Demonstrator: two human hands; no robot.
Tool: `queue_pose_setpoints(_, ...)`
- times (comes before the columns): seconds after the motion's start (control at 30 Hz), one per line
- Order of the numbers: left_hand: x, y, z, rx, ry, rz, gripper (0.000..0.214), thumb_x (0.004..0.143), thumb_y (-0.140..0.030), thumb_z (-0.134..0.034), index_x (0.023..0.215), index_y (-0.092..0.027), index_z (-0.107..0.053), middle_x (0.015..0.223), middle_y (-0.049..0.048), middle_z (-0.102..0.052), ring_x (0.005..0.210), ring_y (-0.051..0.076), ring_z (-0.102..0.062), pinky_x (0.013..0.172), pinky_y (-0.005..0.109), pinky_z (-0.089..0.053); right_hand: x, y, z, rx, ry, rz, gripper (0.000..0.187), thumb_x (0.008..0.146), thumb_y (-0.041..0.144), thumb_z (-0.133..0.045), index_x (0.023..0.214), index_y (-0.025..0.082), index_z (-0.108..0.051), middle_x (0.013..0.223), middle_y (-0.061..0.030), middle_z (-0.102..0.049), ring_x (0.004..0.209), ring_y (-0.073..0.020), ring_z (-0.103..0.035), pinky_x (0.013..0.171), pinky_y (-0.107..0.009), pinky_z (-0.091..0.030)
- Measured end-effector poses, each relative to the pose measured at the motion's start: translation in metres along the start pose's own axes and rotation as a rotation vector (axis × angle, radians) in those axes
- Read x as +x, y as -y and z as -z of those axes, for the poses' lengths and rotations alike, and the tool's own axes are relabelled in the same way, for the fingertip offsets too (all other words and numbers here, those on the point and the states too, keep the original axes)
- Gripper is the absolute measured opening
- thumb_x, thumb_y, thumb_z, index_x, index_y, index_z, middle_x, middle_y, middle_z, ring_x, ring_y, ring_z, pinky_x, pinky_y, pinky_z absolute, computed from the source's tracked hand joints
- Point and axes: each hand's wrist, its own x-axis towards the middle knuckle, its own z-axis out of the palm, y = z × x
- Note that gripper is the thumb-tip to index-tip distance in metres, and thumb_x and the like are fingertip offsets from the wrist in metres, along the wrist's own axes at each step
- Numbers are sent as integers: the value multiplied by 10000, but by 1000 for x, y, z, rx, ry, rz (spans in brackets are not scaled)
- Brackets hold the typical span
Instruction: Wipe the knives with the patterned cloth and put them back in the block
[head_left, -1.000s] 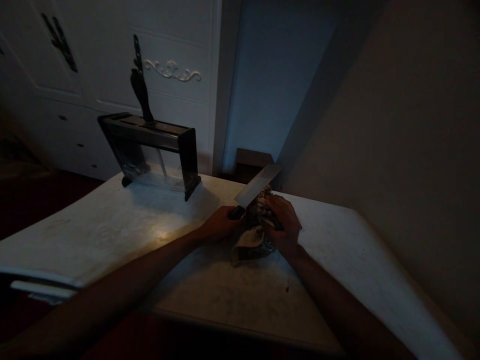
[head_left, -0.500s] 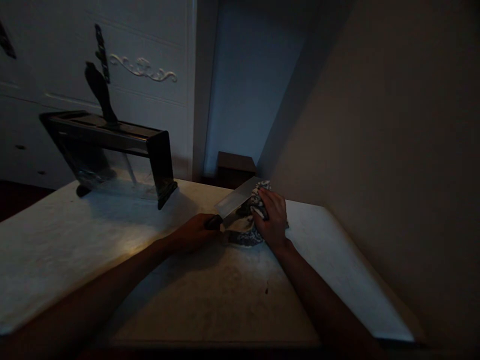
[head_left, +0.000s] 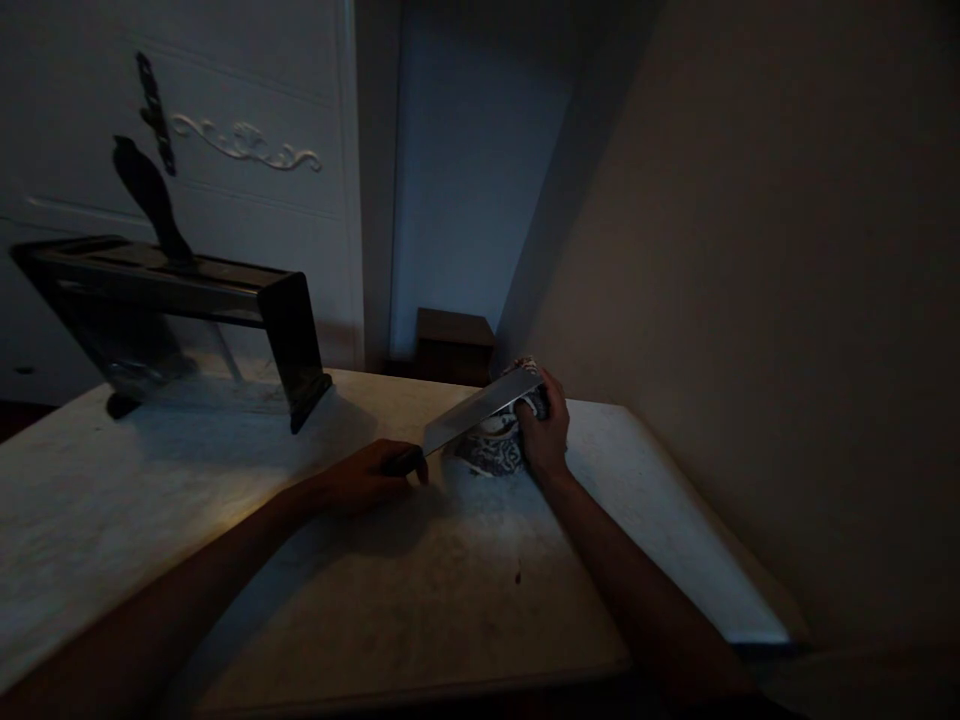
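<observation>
My left hand (head_left: 371, 477) is closed round the dark handle of a broad-bladed kitchen knife (head_left: 472, 410). The shiny blade points away and to the right, tilted, with its far end at my right hand (head_left: 548, 430). That hand grips a patterned dark and white cloth (head_left: 496, 448), which is bunched up behind and below the blade. Some of the cloth shows past the blade's far end, and part hangs down toward the tabletop. The fingers behind the cloth are hidden.
A black knife block (head_left: 187, 275) with clear sides stands at the left of the pale table (head_left: 480, 600), one black handle rising from it. Beyond are a white door (head_left: 247, 220) and a brown box-like piece (head_left: 454, 328). A wall (head_left: 750, 300) runs along the right.
The view has swung a little to the right. The blade now lies in front of the cloth, its face more exposed, and my right hand has shifted to the blade's far end.
</observation>
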Motion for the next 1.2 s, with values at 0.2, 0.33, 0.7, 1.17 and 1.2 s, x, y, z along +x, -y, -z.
queue_pose_setpoints(0.2,-1,2,3,-51,70,26,311,627,-219,-513,905,-165,-643,624,-39,-481,516,111,-452,476,208,-341,-1,2,3,15,-9,20,545,743,183,-566,1288,204,-572,1284,-98,-604,1196,-247,-555,1054,-468,-411)
queue_pose_setpoints(0.33,0,6,3,-89,51,7,308,622,-217,-518,896,-155,-643,634,-35,-497,520,110,-466,481,210,-358,0,5,6,-14,-40,125,565,727,149,-555,1286,228,-584,1272,-89,-613,1194,-251,-560,1050,-477,-423)
queue_pose_setpoints(0.7,0,5,1,-119,65,21,294,672,-269,-557,933,-152,-626,591,-50,-479,487,108,-438,467,221,-335,-1,19,14,-133,-62,314,601,753,124,-547,1334,274,-539,1259,-90,-611,1181,-277,-572,1004,-516,-471)
queue_pose_setpoints(1.17,7,13,-2,-131,-283,-38,372,722,-499,-700,747,-136,-621,619,-31,-534,563,93,-491,512,200,-365,-7,44,13,55,-135,217,511,743,116,-571,1233,258,-597,1214,-73,-618,1147,-246,-577,1004,-452,-464)
queue_pose_setpoints(1.2,7,13,-3,-189,-287,-14,390,733,-520,-682,775,-137,-622,578,-41,-516,504,86,-473,466,196,-349,-8,43,13,56,-125,210,510,740,120,-574,1230,257,-598,1214,-72,-620,1147,-246,-577,1005,-448,-462)
